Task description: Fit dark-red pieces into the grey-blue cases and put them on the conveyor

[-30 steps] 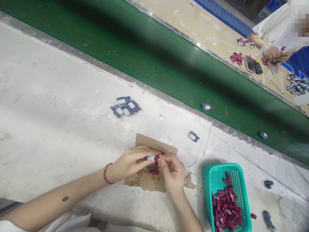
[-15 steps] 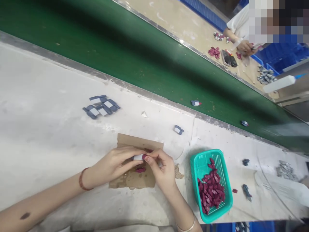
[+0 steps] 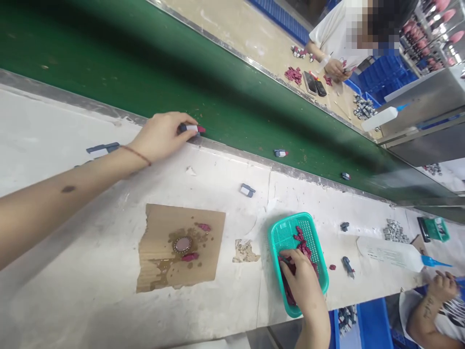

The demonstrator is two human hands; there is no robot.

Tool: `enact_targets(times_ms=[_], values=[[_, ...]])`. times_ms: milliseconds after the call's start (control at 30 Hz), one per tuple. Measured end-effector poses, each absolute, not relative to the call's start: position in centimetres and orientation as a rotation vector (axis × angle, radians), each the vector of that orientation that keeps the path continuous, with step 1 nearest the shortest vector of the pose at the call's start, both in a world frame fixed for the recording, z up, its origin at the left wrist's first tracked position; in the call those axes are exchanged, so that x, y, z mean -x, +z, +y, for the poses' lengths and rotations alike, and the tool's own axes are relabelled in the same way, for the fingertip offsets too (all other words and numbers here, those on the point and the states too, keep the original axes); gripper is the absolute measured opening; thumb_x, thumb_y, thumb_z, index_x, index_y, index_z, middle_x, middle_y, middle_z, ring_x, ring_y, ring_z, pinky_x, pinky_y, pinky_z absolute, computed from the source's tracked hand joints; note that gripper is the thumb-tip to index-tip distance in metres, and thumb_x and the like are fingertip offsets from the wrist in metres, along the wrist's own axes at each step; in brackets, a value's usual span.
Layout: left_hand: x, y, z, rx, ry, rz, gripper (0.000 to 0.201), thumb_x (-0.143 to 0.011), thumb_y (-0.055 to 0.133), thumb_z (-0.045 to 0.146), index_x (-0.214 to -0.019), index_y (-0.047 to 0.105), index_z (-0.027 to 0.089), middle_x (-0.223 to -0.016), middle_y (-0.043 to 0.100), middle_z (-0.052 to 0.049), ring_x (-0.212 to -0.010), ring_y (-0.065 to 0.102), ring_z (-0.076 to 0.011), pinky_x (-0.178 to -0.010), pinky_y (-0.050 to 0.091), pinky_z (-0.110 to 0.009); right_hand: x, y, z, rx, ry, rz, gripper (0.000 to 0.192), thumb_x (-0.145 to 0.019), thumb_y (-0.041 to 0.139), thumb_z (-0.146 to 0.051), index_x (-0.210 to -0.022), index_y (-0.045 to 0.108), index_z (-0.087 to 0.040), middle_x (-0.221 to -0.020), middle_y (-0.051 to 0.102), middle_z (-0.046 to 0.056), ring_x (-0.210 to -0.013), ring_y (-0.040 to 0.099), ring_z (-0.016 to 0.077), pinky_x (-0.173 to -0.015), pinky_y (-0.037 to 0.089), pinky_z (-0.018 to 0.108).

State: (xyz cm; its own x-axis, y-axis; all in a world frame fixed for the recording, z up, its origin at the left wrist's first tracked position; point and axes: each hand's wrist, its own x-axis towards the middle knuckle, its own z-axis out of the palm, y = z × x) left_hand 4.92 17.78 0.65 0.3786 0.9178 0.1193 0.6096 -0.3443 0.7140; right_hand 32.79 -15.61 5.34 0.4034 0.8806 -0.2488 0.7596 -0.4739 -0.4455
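My left hand (image 3: pixel 165 133) reaches over the near edge of the green conveyor belt (image 3: pixel 232 123). Its thumb and fingers pinch a small blue-grey plastic part (image 3: pixel 190 128) with a white face and a maroon tip. To the right, my right hand (image 3: pixel 303 276) dips into a teal basket (image 3: pixel 322 261) of small maroon pieces (image 3: pixel 304 248). Its thumb and fingers close round something dark, mostly hidden. A brown cardboard sheet (image 3: pixel 152 242) lies between the hands, carrying wet stains, a round cap-like disc (image 3: pixel 182 244) and two maroon pieces (image 3: pixel 190 257).
Two assembled parts (image 3: pixel 280 153) sit on the belt. Blue-grey parts (image 3: pixel 247 190) lie on the white table, some behind my left forearm. A glue bottle (image 3: pixel 395 254) lies at right. Across the belt a co-worker's hand (image 3: pixel 336 70) handles parts; another person's hand (image 3: pixel 443 286) shows lower right.
My hands have parted from over the cardboard. The left has carried the part up to the belt edge; the right has moved into the basket. The view has shifted rightward.
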Motion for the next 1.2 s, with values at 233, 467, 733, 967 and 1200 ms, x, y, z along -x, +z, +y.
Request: enact_targets(times_ms=[233, 467, 733, 967, 1200], values=[[-7.0, -0.4, 20.9, -2.148, 0.861, 1.174, 0.03, -0.089, 0.054, 0.035, -0.104, 0.07, 0.015, -0.119, 0.065, -0.001, -0.124, 0.044, -0.0258, -0.117, 0.024, -0.042, -32.6, 4.6, -15.7, 2.299, 0.671, -1.28, 0.014, -0.081, 0.057, -0.027, -0.077, 0.07, -0.023, -0.075, 0.069, 0.005, -0.069, 0.063, 0.0236, -0.066, 0.049, 0.036], [-10.9, 0.5, 12.9, -2.443, 0.523, 0.38, 0.033, -0.092, 0.052, 0.031, -0.118, 0.064, 0.015, -0.123, 0.062, -0.006, -0.113, 0.054, -0.0223, -0.103, 0.041, -0.032, -32.8, 4.8, -15.1, 2.012, 0.853, -0.767, 0.027, -0.08, 0.068, -0.044, -0.093, 0.069, -0.02, -0.089, 0.074, 0.007, -0.074, 0.067, 0.0199, -0.072, 0.053, 0.033], [-13.5, -0.4, 8.7, -2.569, 0.303, 0.417, 0.023, -0.089, 0.053, 0.011, -0.11, 0.062, 0.012, -0.11, 0.062, -0.015, -0.098, 0.057, -0.0268, -0.085, 0.046, -0.036, -31.3, 5.0, -13.2, 1.764, 0.827, -0.616, 0.022, -0.072, 0.076, -0.039, -0.082, 0.075, -0.02, -0.066, 0.07, 0.003, -0.053, 0.061, 0.0155, -0.057, 0.053, 0.03], [-14.0, 0.4, 7.5, -2.324, 0.398, 0.583, 0.013, -0.087, 0.051, 0.006, -0.092, 0.061, 0.011, -0.101, 0.063, -0.017, -0.097, 0.06, -0.0302, -0.084, 0.047, -0.041, -27.8, 5.3, -10.8, 1.625, 0.864, -0.784, 0.011, -0.072, 0.077, -0.032, -0.074, 0.072, -0.022, -0.066, 0.07, 0.002, -0.05, 0.062, 0.0144, -0.047, 0.053, 0.026], [-9.8, 0.4, 7.9, -1.845, 0.501, 0.683, 0.018, -0.096, 0.042, 0.022, -0.101, 0.056, 0.012, -0.083, 0.07, -0.006, -0.072, 0.07, -0.0165, -0.063, 0.056, -0.026, -23.0, 4.2, -8.7, 1.65, 0.94, -1.074, 0.005, -0.077, 0.074, -0.025, -0.08, 0.074, -0.021, -0.076, 0.076, 0.005, -0.067, 0.071, 0.0187, -0.06, 0.059, 0.029]])
